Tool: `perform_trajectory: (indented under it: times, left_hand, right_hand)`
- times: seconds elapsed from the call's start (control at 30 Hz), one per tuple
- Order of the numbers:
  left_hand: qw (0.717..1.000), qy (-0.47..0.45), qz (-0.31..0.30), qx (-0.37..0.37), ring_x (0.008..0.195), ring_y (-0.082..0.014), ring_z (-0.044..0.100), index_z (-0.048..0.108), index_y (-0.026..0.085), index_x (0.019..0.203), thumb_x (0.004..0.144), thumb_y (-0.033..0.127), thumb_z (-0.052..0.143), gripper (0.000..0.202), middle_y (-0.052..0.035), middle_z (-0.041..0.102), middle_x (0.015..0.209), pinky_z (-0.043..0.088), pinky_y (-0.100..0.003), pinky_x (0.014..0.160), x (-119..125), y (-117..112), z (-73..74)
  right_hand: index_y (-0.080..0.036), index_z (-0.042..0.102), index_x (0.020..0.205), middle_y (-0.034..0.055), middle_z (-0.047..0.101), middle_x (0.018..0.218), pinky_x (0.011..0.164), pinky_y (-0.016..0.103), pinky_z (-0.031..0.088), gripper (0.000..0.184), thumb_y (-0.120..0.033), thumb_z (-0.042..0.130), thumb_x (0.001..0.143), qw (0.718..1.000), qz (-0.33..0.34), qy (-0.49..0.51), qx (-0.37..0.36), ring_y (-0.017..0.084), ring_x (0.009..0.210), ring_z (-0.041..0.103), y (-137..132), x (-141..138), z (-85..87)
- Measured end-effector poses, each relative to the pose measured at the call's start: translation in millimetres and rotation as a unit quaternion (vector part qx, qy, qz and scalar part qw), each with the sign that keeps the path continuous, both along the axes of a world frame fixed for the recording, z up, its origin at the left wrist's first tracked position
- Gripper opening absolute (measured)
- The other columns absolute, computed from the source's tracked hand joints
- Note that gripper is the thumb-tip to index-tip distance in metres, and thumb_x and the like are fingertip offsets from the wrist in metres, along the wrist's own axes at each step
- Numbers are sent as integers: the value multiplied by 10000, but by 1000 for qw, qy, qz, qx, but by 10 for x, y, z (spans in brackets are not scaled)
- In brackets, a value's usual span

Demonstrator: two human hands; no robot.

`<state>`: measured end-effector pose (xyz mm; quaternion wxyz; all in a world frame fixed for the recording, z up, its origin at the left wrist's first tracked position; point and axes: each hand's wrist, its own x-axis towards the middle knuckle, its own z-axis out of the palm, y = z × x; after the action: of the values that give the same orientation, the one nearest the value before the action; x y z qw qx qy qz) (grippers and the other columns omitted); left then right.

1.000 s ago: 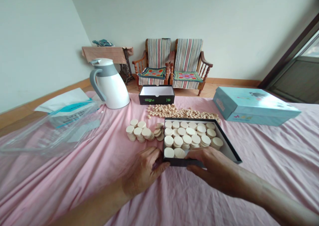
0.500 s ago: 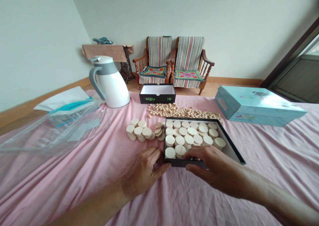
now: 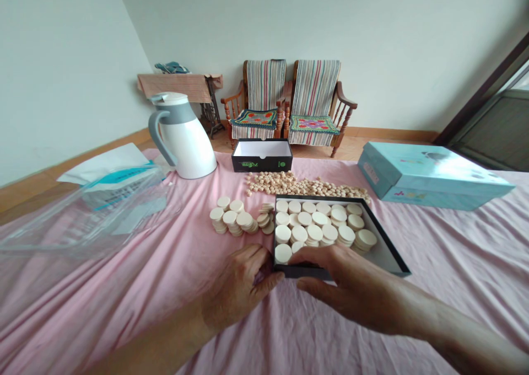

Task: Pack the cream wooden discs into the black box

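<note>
Curling the left hand point(image 3: 242, 278) partway closed at the near left corner of the box point(image 3: 388, 253), with the thumb by its outer edge; cannot tell of anything held inside the curl. Reaching over the near wall with the right hand point(image 3: 347, 287), parted between thumb outside and fingers inside; cannot tell of anything held beneath the fingers. Seeing discs point(image 3: 314, 232) stacked in rows within the box, just ahead of the right hand, partly covered by it, and right of the left hand. Finding loose stacks point(image 3: 243, 220) outside the left wall, ahead of the left hand. Noting beads point(image 3: 281, 183) beyond the box, then a black box point(image 3: 262, 164), with a jug point(image 3: 188, 149) farther left, all on pink cloth point(image 3: 264, 331).
</note>
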<state>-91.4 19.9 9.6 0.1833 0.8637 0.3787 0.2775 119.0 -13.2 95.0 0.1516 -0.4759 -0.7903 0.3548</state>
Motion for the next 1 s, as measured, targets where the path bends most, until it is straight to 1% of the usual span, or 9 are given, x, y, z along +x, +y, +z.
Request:
perform_trajectory:
  times: [0.13,0.27,0.4,0.5,0.63,0.77,0.83,0.9,1.0]
  left_hand:
    - [1000,-1,-1,4,620,-153,496,456,181,683,898,411,498,317,-7,493,660,351,-275,551,-1,5,-13]
    - [1000,4,-6,-3,630,-157,502,458,182,682,905,416,483,324,-10,495,662,356,-280,559,-3,7,1]
    - [1000,5,-10,-3,626,-156,501,462,180,691,903,415,486,318,-8,496,658,351,-280,557,-5,9,-2]
    - [1000,7,-7,-6,625,-153,502,470,179,700,901,415,491,311,-9,501,667,355,-279,563,-10,8,-20]
    - [1000,9,-9,-7,636,-156,505,468,183,703,903,417,486,308,-13,512,682,359,-275,566,-17,6,-37]
    - [1000,4,-5,-3,630,-156,505,462,181,697,901,427,486,320,-12,506,666,355,-274,561,-9,6,-32]
    - [1000,3,-4,-1,623,-156,503,462,178,687,900,429,486,330,-13,503,659,352,-273,557,-3,7,-29]
    - [1000,3,-4,0,616,-153,499,463,175,678,896,426,492,334,-14,501,655,350,-270,555,-3,9,-29]
    - [1000,4,-16,-9,605,-141,491,470,169,683,872,432,529,328,-10,504,659,348,-263,553,-19,12,-17]
  right_hand:
    - [-209,667,910,7,702,873,701,251,443,167,-228,510,854,1000,-16,-15,-7,140,773,625,0,10,-9]
    - [-219,669,898,4,704,916,726,245,450,153,-230,523,852,1000,-17,-5,-1,142,822,631,-17,13,9]
    - [-252,662,1023,0,697,984,797,257,452,213,-237,534,853,1000,2,6,11,149,899,627,-20,-5,33]
    - [-243,640,1106,32,693,1003,829,277,457,272,-240,524,861,999,34,-2,26,169,940,624,-11,-25,28]
    - [-214,656,1056,71,696,978,804,299,478,243,-229,515,859,998,29,-40,41,196,920,634,-8,-63,-4]
    - [-215,663,1017,69,695,980,804,294,477,224,-208,505,857,998,34,-37,39,191,922,632,-13,-66,-14]
    - [-225,657,1042,61,692,996,820,292,471,232,-225,513,859,998,43,-28,40,186,933,628,-20,-27,0]
    - [-241,636,1099,49,688,1015,822,290,469,263,-256,533,858,998,34,-21,49,181,937,625,-36,34,24]
    - [-255,633,1076,27,689,1001,758,265,473,232,-293,507,885,996,-31,2,85,163,889,630,-92,113,50]
